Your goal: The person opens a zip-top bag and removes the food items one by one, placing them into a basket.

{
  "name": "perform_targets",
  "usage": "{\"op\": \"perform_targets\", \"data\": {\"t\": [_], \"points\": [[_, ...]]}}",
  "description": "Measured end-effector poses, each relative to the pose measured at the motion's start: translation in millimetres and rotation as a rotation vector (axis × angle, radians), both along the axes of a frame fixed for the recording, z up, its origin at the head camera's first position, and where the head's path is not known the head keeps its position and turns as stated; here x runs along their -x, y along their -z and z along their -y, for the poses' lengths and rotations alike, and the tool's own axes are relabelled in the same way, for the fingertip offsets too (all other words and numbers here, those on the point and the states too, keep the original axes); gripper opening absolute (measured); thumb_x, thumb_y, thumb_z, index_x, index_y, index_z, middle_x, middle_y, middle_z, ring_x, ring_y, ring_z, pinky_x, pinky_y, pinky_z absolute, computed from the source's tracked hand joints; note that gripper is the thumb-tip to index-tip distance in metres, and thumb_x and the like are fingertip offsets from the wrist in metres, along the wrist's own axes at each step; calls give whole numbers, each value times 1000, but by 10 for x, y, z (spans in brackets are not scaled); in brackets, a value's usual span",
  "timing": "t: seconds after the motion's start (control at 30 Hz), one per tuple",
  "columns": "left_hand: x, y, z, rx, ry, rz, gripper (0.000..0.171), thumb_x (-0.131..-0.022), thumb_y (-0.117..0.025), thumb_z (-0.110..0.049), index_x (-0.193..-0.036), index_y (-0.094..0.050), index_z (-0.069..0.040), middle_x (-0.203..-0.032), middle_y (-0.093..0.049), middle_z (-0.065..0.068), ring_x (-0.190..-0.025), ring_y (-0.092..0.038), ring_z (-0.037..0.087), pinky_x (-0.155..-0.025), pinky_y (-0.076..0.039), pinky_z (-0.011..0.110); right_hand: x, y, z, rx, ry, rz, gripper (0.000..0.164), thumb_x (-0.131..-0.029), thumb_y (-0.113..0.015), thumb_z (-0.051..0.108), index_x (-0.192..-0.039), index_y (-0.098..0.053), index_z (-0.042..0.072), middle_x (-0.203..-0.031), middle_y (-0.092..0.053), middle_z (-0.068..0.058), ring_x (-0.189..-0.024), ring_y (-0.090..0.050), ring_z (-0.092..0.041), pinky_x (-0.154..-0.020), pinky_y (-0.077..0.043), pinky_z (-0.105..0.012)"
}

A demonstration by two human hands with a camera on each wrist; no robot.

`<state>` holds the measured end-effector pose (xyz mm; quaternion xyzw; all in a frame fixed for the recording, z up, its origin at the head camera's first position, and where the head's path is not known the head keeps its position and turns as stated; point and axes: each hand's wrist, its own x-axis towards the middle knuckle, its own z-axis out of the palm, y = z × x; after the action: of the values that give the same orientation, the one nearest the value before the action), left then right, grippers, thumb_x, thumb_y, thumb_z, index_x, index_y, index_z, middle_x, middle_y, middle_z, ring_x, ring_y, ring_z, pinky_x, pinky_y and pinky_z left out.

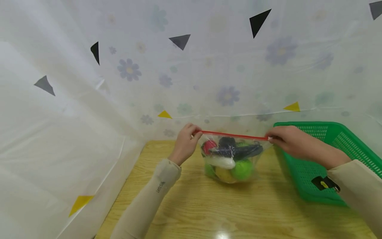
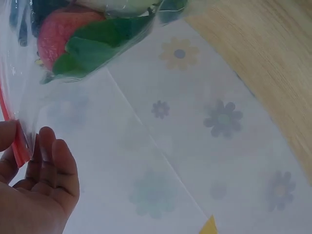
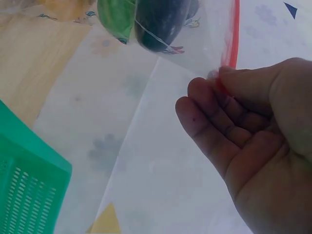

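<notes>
A clear zip bag with a red zip strip hangs stretched between both hands, low over the wooden table. Its left top corner is pinched by my left hand, thumb against fingers. At the opposite corner my right hand pinches the strip's end. Inside lie a dark eggplant-like piece, a white long piece, a round green piece and a yellow piece. A red round piece with green leaves shows through the plastic in the left wrist view.
A green perforated basket stands on the table at the right, under my right forearm. The wooden table ends at the left beside a white sheet. Behind it hangs a flower-printed sheet with black, grey and yellow triangles.
</notes>
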<state>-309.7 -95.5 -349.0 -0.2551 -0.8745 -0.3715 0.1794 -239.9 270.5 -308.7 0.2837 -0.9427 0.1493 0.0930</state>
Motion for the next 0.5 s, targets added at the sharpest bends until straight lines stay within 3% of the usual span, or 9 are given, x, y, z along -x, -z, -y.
{"op": "perform_targets", "data": {"t": [0.17, 0.37, 0.5], "points": [[-9, 16, -86, 121, -39, -43, 17, -104, -58, -26, -109, -70, -15, -110, -65, 0, -102, -62, 18, -85, -53, 38, -36, 57, -69, 11, 49, -10, 13, -98, -66, 8, -110, -71, 9, -96, -68, 0, -82, -63, -10, -68, -53, -31], [-87, 12, -378, 362, -109, -292, 20, -101, -59, -25, -116, -70, -20, -117, -69, -2, -114, -62, 19, -102, -45, 44, -81, 100, -131, -3, 101, 26, 12, -97, -66, 12, -108, -72, 8, -93, -69, 3, -82, -64, -11, -68, -54, -32], [-182, 7, -688, 447, -63, -400, 23, -101, -57, -23, -120, -68, -19, -119, -69, -3, -115, -61, 16, -106, -43, 39, -87, 117, -155, -19, 137, 27, 9, -98, -67, 17, -102, -73, 11, -86, -67, 6, -74, -59, -7, -64, -50, -30]]}}
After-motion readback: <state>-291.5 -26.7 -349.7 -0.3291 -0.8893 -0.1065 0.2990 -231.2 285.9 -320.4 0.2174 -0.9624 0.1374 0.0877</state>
